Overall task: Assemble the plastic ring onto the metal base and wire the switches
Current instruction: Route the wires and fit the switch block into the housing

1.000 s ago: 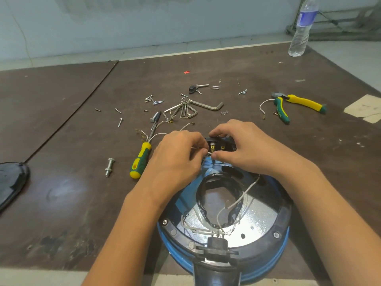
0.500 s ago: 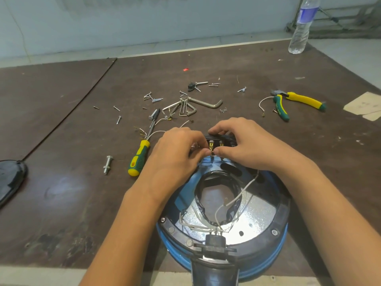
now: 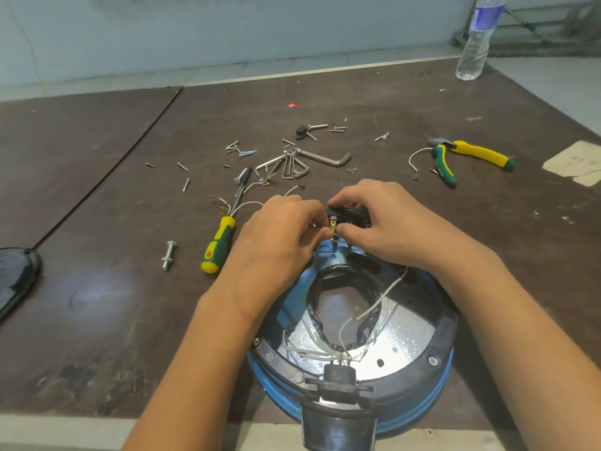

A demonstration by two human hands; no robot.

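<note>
Metal base (image 3: 403,340): bright, glossy, speckled zinc-look sheet. Plastic ring (image 3: 447,327) black, smooth, semi-gloss, over a blue plastic rim (image 3: 422,405); switch (image 3: 353,213) black plastic with brass-coloured tabs. Table (image 3: 97,304) dark matt board, scuffed; hex keys (image 3: 322,159) bare bright metal.

hands (image 3: 279,237) 2 | screwdriver (image 3: 218,243) 1 | pliers (image 3: 443,164) 1 | bottle (image 3: 475,40) 1 | large bolt (image 3: 169,255) 1

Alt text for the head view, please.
The left hand and right hand pinch a black switch block at the far edge of a metal base with its plastic ring, white wires inside. Screwdriver, hex keys and pliers lie beyond.
</note>
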